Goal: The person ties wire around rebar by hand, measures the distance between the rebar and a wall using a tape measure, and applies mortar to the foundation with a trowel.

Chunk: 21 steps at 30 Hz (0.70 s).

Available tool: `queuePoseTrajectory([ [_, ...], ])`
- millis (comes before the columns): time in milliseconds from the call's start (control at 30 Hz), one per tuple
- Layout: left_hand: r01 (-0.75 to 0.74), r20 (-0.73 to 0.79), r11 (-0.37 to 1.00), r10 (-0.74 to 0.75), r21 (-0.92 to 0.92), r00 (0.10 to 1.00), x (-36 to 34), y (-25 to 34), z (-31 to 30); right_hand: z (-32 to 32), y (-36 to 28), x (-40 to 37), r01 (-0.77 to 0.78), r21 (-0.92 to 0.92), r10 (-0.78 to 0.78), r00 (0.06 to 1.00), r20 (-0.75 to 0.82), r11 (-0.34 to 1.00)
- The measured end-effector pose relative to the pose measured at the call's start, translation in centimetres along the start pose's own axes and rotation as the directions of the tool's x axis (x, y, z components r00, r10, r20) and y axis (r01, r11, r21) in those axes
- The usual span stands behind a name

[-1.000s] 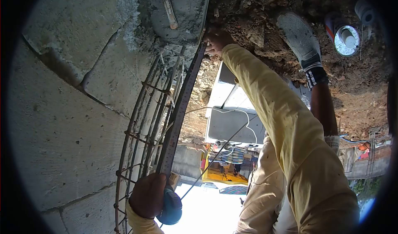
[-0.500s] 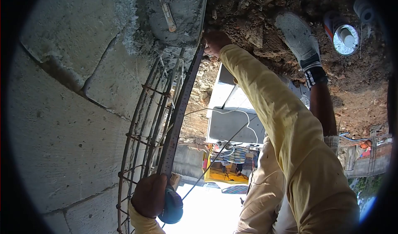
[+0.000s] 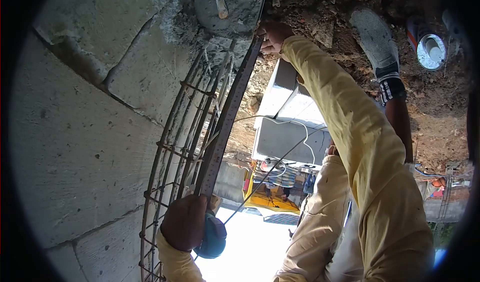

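Note:
My left hand [image 3: 184,223] is wrapped round the case of a tape measure [image 3: 213,237], dark with a teal face, low in the view beside the rebar cage. From it the long metal blade [image 3: 227,122], with markings on its face, runs straight up along the cage. At the upper end my right hand [image 3: 275,36] has its fingers closed at the blade's tip, close to the concrete edge. The rebar cage [image 3: 167,147], rusty bars with cross ties, stands between the blade and the block wall. Part of the right fingers' grip is hidden.
A wall of large grey blocks [image 3: 90,157] fills the left side. A stick-like piece [image 3: 220,2] lies on the concrete [image 3: 242,12] at the top. Rubble soil, a shoe [image 3: 372,37], a round metallic tin [image 3: 431,52], grey blocks [image 3: 290,139] and a cable [image 3: 270,174] are on the right.
The view has shifted, so most things sit higher and farther right. Both hands keep their hold on the tape measure, and the blade stays stretched along the rebar cage.

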State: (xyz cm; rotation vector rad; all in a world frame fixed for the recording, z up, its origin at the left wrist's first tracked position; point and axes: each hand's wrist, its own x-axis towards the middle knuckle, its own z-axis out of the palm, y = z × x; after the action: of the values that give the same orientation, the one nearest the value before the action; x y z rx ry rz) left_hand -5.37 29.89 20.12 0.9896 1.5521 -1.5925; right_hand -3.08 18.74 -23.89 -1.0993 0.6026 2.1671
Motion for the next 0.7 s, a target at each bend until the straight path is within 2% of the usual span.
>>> queuePoseTrajectory([
  [67, -0.033, -0.019, 0.996, 0.034, 0.077, 0.999, -0.7, -0.4, -0.5, 0.2, 0.1, 0.8, -0.091, -0.022, 0.092, 0.996, 0.008, 0.996],
  [133, -0.338, 0.031, 0.915, 0.339, 0.221, 0.940, -0.4, -0.6, -0.7, 0.7, 0.0, -0.5, 0.027, -0.110, -0.031, 0.999, -0.036, 0.994],
  [167, -0.296, 0.023, 0.932, 0.298, 0.210, 0.954, -0.4, -0.5, -0.8, 0.7, 0.0, -0.9, 0.088, -0.155, -0.098, 0.993, -0.060, 0.984],
  [233, -0.208, 0.014, 0.960, 0.209, 0.186, 0.978, -0.5, -0.1, -0.7, 0.0, 0.7, 0.6, 0.063, -0.090, -0.068, 0.996, -0.055, 0.994],
  [267, -0.244, 0.014, 0.943, 0.247, 0.226, 0.969, -0.5, -0.2, -0.7, 0.2, 0.7, 0.8, 0.050, -0.058, -0.053, 0.997, -0.053, 0.997],
  [333, -0.319, 0.023, 0.898, 0.327, 0.304, 0.945, -0.5, -0.5, -0.6, 0.3, 0.7, 1.0, 0.081, -0.113, -0.086, 0.996, -0.038, 0.990],
  [467, -0.247, 0.016, 0.949, 0.248, 0.196, 0.969, -0.4, -0.4, -0.7, 0.8, -0.1, -0.4, 0.119, -0.164, -0.131, 0.989, -0.065, 0.979],
  [567, -0.193, -0.007, 0.971, 0.196, 0.144, 0.981, -0.6, -0.4, -0.5, 1.6, -0.9, -1.7, 0.045, -0.047, -0.050, 0.994, -0.097, 0.998],
  [700, -0.195, -0.012, 0.975, 0.197, 0.105, 0.980, -0.6, -0.4, -0.5, 0.6, 1.1, 0.7, 0.137, -0.039, -0.140, 0.984, -0.107, 0.990],
])
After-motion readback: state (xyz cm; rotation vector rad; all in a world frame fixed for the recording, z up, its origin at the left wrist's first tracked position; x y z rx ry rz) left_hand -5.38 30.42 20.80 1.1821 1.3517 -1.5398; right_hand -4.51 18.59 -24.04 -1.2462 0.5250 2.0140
